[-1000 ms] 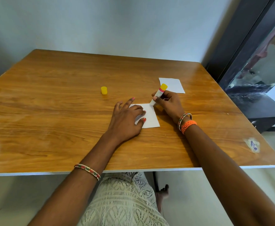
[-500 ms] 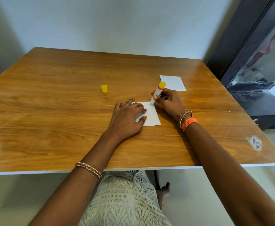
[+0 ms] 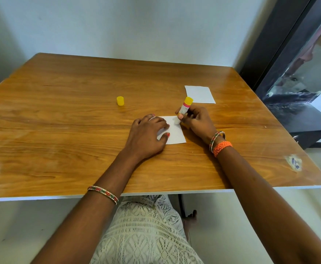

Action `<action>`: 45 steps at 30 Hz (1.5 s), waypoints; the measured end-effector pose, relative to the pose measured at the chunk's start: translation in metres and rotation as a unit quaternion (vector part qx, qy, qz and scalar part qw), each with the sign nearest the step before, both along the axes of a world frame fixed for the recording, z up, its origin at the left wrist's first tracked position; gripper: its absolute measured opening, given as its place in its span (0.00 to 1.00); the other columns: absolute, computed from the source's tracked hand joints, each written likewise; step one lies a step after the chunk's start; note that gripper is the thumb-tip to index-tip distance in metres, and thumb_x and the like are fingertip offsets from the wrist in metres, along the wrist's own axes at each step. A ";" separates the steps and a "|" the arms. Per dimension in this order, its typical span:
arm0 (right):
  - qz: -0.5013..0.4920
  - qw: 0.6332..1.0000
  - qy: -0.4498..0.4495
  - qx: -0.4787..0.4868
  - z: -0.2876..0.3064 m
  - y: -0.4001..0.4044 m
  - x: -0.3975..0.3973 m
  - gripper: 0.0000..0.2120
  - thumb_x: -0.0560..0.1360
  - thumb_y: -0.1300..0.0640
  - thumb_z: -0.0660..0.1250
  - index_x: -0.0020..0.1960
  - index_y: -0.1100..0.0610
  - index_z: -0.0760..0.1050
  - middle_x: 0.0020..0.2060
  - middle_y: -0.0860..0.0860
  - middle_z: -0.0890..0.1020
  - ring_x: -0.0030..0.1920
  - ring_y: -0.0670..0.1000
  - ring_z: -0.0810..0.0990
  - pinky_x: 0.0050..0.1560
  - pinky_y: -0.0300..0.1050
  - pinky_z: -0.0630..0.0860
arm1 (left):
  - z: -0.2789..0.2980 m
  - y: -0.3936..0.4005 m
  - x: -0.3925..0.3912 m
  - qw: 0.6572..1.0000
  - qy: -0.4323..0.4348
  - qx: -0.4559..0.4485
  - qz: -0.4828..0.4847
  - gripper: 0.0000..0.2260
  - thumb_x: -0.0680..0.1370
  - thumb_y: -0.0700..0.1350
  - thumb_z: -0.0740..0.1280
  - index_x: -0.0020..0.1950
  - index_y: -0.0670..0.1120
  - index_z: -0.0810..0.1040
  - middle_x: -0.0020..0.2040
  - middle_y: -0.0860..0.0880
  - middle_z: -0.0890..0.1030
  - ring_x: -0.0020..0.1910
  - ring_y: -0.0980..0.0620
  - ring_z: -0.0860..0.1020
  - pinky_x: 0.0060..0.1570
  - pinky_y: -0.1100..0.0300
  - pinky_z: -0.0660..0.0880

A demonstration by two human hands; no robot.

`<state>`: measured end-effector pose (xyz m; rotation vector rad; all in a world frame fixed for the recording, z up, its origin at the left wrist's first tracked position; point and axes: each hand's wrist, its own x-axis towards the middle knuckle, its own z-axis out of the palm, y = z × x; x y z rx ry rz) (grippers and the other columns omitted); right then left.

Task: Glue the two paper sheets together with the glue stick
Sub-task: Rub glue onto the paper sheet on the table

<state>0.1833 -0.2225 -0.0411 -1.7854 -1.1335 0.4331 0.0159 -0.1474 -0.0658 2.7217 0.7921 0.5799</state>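
Observation:
A small white paper sheet (image 3: 175, 133) lies on the wooden table (image 3: 60, 130) in front of me. My left hand (image 3: 146, 136) rests flat on its left part, fingers spread, pinning it down. My right hand (image 3: 196, 121) grips an uncapped glue stick (image 3: 184, 108) with a yellow base and pink band, tilted, its tip touching the sheet's upper right area. A second white sheet (image 3: 199, 94) lies flat farther back on the right, apart from both hands. The yellow cap (image 3: 120, 101) stands alone to the left.
A white wall runs behind the table. A dark frame and glass panel (image 3: 298, 73) stand at the right. A small sticker (image 3: 294, 162) sits near the table's front right corner. My lap in white lace shows below the front edge.
The glue stick's tip has slid a little across the top of the near sheet and the stick stands more upright. My left hand stays pressed on the paper.

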 end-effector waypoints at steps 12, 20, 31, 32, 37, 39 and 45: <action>0.008 1.000 0.009 0.000 0.002 -0.021 -0.012 0.10 0.75 0.60 0.67 0.56 0.59 0.79 0.50 0.53 0.81 0.50 0.52 0.77 0.49 0.40 0.76 | -0.003 0.003 0.001 1.000 -0.001 0.004 0.010 0.17 0.75 0.57 0.60 0.62 0.54 0.75 0.66 0.53 0.74 0.71 0.49 0.63 0.65 0.48 0.60; 0.007 1.000 0.007 -0.017 0.000 -0.033 -0.017 0.15 0.76 0.59 0.66 0.61 0.62 0.76 0.55 0.56 0.81 0.51 0.50 0.76 0.45 0.34 0.71 | -0.005 0.003 0.000 1.000 -0.013 0.005 0.004 0.17 0.75 0.57 0.60 0.61 0.54 0.75 0.65 0.53 0.75 0.70 0.49 0.64 0.64 0.48 0.61; 0.024 0.998 0.036 -0.045 0.000 -0.036 -0.017 0.19 0.76 0.55 0.65 0.64 0.62 0.74 0.58 0.57 0.80 0.57 0.53 0.77 0.55 0.43 0.73 | -0.007 0.003 0.000 1.000 -0.014 0.001 0.007 0.17 0.75 0.57 0.60 0.61 0.54 0.75 0.65 0.54 0.75 0.70 0.49 0.64 0.64 0.49 0.61; 0.026 0.998 0.036 -0.047 0.000 -0.037 -0.017 0.19 0.76 0.55 0.66 0.64 0.62 0.74 0.58 0.57 0.80 0.56 0.53 0.77 0.56 0.43 0.73 | -0.007 0.003 0.000 1.000 -0.014 0.000 0.008 0.17 0.75 0.57 0.61 0.61 0.54 0.75 0.65 0.54 0.75 0.70 0.49 0.64 0.64 0.49 0.61; 0.041 0.996 0.051 -0.054 0.001 -0.037 -0.017 0.16 0.74 0.56 0.68 0.60 0.62 0.77 0.55 0.56 0.82 0.51 0.50 0.79 0.51 0.40 0.75 | -0.006 0.002 0.000 1.000 -0.014 -0.004 0.007 0.17 0.75 0.56 0.61 0.61 0.54 0.75 0.65 0.53 0.75 0.69 0.49 0.64 0.64 0.48 0.61; 0.046 0.996 0.056 -0.056 0.001 -0.038 -0.017 0.14 0.74 0.56 0.68 0.58 0.61 0.78 0.52 0.55 0.82 0.48 0.47 0.80 0.48 0.37 0.75 | -0.005 0.002 -0.001 1.000 -0.014 -0.005 0.006 0.16 0.75 0.56 0.61 0.61 0.54 0.75 0.65 0.53 0.75 0.69 0.49 0.64 0.65 0.48 0.61; 0.018 0.991 0.131 0.007 0.004 -0.042 -0.017 0.07 0.75 0.61 0.66 0.52 0.60 0.79 0.47 0.54 0.82 0.46 0.48 0.80 0.46 0.35 0.75 | -0.003 0.001 -0.003 0.999 -0.032 0.011 -0.003 0.14 0.77 0.48 0.60 0.60 0.51 0.76 0.62 0.51 0.77 0.67 0.49 0.66 0.62 0.50 0.63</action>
